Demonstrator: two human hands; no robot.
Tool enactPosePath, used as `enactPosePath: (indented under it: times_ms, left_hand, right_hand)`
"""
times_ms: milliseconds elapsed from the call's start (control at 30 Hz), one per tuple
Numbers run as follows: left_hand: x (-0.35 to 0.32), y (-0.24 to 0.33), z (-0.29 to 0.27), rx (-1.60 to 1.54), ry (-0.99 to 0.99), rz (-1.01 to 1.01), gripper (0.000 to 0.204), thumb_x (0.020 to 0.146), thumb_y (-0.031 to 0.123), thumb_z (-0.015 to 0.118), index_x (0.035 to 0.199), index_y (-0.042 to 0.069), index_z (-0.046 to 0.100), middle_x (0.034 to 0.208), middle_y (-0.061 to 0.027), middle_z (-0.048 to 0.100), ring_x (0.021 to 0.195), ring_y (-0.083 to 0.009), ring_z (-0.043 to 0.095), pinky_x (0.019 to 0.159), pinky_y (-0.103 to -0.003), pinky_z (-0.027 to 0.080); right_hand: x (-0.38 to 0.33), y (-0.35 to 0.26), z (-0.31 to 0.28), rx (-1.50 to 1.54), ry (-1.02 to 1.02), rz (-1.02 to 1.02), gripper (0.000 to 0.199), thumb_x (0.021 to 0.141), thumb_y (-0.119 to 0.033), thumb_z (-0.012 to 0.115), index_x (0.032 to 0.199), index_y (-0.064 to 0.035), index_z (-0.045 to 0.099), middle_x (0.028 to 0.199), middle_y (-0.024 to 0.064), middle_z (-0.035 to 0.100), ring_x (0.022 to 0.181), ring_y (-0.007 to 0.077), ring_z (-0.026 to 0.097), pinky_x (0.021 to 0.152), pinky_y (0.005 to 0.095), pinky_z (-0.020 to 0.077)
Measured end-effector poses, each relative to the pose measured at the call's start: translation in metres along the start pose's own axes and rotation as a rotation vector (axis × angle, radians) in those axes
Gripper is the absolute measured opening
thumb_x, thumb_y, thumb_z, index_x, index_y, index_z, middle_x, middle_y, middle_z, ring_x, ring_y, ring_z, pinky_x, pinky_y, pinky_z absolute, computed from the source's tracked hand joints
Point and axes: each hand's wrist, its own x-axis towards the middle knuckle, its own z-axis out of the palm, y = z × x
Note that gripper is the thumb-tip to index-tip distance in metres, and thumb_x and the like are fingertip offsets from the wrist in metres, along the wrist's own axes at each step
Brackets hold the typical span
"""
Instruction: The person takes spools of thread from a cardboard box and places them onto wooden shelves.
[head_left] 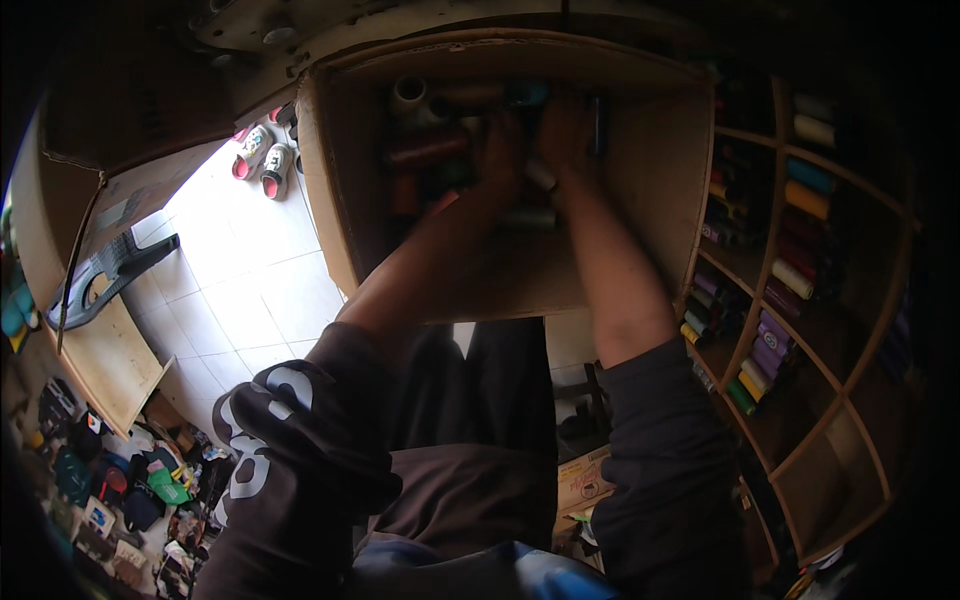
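Both my forearms reach into an open cardboard box (640, 230) that holds several coloured thread spools or rolls. My left hand (502, 155) is among them at the middle, near a dark red roll (425, 148). Close beside it, my right hand (567, 135) reaches toward the far side, between a blue roll (527, 93) and an upright dark blue one (597, 128). A pale spool (541, 176) lies between my wrists. At the far left of the box a whitish hollow tube (408, 92) shows its end. Shadow hides the fingers of both hands.
Wooden cubby shelves (778, 230) with coloured spools stand on the right. Patterned shoes (275, 170) rest on the tiled floor (255, 290) at left. Mixed clutter (130, 490) covers the lower left, below a wooden board (115, 350). A smaller carton (583, 480) sits low beside my right arm.
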Motion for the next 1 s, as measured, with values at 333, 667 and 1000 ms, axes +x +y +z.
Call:
enactPosePath:
  times_ms: [333,667,1000]
  left_hand:
    - [0.03,0.006,-0.052,-0.398,-0.052,-0.21,0.035,0.087,0.023,0.056,0.118,0.008,0.064,0.118,-0.0126,0.058,0.115,-0.0272,0.056,0.065,-0.044,0.055]
    - [0.059,0.001,-0.02,-0.304,-0.311,-0.214,0.039,0.087,0.024,0.061,0.124,0.011,0.061,0.129,-0.0139,0.057,0.106,-0.0283,0.063,0.053,-0.043,0.051]
    - [0.04,-0.02,-0.02,0.056,-0.176,-0.058,0.04,0.085,0.023,0.058,0.122,0.01,0.063,0.118,-0.0157,0.054,0.096,-0.0273,0.057,0.049,-0.04,0.038]
  right_hand:
    - [-0.019,0.043,-0.047,0.501,-0.486,0.379,0.051,0.084,-0.038,0.063,0.118,-0.0004,0.062,0.096,0.0284,0.067,0.097,0.04,0.066,0.084,0.0479,0.0509]
    - [-0.068,0.056,-0.181,0.893,-0.804,0.647,0.059,0.073,-0.044,0.074,0.108,0.0029,0.067,0.088,0.0203,0.069,0.085,0.0279,0.068,0.078,0.0343,0.0489]
    - [-0.072,0.064,-0.191,0.956,-0.674,0.722,0.082,0.07,-0.047,0.075,0.125,0.0111,0.055,0.113,0.0286,0.064,0.11,0.036,0.062,0.094,0.0374,0.0454]
